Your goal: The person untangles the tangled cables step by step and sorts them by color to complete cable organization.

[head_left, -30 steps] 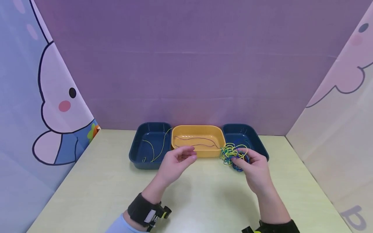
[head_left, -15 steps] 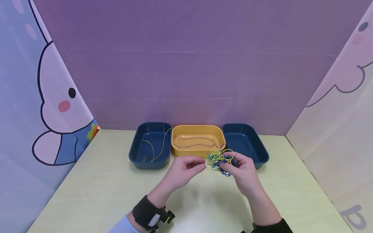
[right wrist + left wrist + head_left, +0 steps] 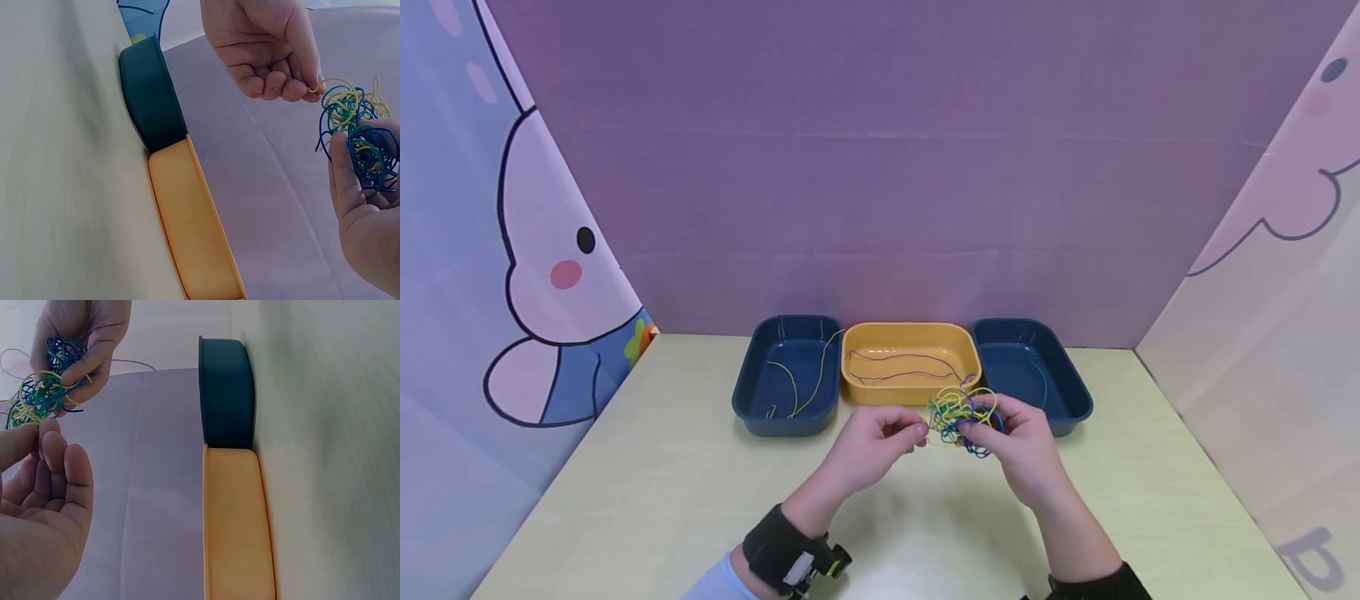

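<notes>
In my right hand (image 3: 1026,446) I hold a tangled bundle of yellow, green, blue and purple strings (image 3: 955,411) between thumb and fingers, above the table. My left hand (image 3: 868,446) is just left of it, with thumb and index finger pinching a yellow string (image 3: 334,80) at the edge of the tangle, as the right wrist view shows. In the left wrist view the tangle (image 3: 40,397) hangs between both hands. The left hand's other fingers are loosely curled. Part of the bundle is hidden inside the right hand.
Behind the hands stand a dark blue tray (image 3: 784,421) at left with yellow string (image 3: 814,390) in it, a yellow tray (image 3: 917,392) with purple string (image 3: 910,357), and a second dark blue tray (image 3: 1071,392) with a thin green-blue strand. A purple backdrop (image 3: 887,167) rises behind.
My right hand has moved left with the string tangle, away from the right tray. My left hand has moved right and slightly nearer, and now pinches a strand at the tangle's edge.
</notes>
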Tool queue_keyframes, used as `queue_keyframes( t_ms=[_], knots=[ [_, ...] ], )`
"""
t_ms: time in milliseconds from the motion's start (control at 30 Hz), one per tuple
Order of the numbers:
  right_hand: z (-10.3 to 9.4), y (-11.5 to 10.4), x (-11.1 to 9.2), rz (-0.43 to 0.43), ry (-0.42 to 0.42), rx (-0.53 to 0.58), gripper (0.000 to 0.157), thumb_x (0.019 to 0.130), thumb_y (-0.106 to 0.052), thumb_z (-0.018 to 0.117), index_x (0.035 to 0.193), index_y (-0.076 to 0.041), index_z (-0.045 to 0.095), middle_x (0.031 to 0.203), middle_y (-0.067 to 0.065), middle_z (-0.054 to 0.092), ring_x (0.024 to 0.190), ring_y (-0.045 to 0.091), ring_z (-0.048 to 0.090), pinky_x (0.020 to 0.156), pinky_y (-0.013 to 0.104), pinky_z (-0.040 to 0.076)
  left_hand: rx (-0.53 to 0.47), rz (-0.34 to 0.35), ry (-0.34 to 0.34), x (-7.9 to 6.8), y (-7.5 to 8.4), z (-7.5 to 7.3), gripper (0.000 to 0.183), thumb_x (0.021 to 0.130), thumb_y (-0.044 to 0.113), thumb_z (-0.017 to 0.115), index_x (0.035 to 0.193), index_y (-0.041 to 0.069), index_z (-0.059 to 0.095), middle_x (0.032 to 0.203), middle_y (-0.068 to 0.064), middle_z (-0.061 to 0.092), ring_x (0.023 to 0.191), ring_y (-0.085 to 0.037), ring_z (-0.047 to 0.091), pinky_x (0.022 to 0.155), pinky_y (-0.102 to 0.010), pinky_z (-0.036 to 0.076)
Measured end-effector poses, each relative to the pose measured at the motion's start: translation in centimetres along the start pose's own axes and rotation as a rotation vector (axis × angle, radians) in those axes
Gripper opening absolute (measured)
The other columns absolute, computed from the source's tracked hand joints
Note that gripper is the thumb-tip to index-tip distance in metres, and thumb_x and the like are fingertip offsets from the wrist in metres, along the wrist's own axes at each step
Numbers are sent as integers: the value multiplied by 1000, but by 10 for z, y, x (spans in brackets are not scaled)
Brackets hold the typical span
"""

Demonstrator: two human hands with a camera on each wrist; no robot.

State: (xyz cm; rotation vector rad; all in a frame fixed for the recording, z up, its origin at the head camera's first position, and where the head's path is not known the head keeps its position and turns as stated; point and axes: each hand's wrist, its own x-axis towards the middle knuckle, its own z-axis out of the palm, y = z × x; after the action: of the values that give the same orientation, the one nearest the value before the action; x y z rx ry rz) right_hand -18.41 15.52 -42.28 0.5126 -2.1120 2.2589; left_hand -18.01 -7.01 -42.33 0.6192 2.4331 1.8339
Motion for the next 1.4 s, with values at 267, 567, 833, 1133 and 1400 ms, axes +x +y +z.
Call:
queue_keyframes(
  t_ms=[267,567,833,1133,1400],
  knots=[
    [-2,0,0,1,6,-18,24,87,-8,70,108,2,64,108,18,64,95,34,61,79,37,56,33,30,72,-7,19,-4,10,95,8,60,92,6,69,82,-5,67,73,-21,60,64,-27,51],
    [-4,-2,0,-5,38,-4,23,86,-4,70,106,5,64,106,18,65,94,35,61,77,36,56,33,98,125,-1,-1,-17,11,95,18,62,89,13,69,78,2,64,66,-15,53,55,-24,43],
    [-8,-4,-1,-6,49,-30,23,86,-5,70,106,5,64,105,18,66,93,34,62,77,36,56,52,161,146,-2,1,-31,9,95,16,61,90,15,68,78,1,62,65,-17,52,53,-24,42],
    [-12,-4,-1,-6,67,-38,23,85,-6,72,104,5,64,105,17,66,94,34,62,77,36,56,61,142,186,-15,38,-42,8,95,4,59,94,1,66,80,-12,62,69,-23,51,57,-23,43],
    [-21,-6,0,-29,78,-134,22,87,-11,72,104,1,65,107,15,65,93,31,63,76,36,56,47,154,284,-20,50,-54,9,95,3,58,94,-1,67,76,-13,58,67,-22,49,56,-21,43]
  ],
)
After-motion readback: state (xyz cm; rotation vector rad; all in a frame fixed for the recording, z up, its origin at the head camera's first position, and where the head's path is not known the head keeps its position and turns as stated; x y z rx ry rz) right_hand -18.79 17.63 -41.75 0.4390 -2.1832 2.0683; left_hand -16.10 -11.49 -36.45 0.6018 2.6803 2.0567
